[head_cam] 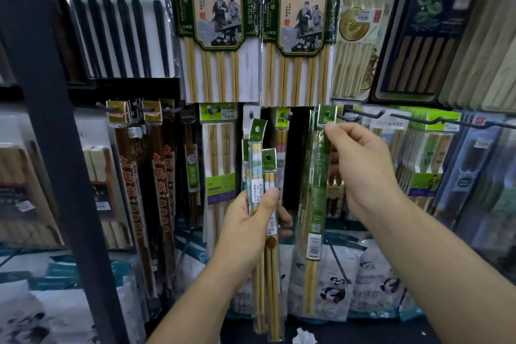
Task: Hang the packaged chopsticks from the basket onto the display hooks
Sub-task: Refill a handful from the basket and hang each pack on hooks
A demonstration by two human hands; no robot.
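Observation:
My left hand (251,220) grips a small bunch of packaged chopsticks (264,176) upright, their green header cards pointing up, in front of the display wall. My right hand (360,167) pinches one green-packaged pair of chopsticks (317,190) near its top. The punched header of that pack (326,114) is held level with the tip of a black display hook (360,116), just to the hook's left. The pack hangs down from my fingers. The basket is not in view.
Hanging chopstick packs cover the wall: large hot-pot packs (216,25) above, dark red packs (139,176) at the left, more hooks (435,120) at the right. A dark shelf post (55,120) stands at the left. Panda-printed bags (332,285) lie below.

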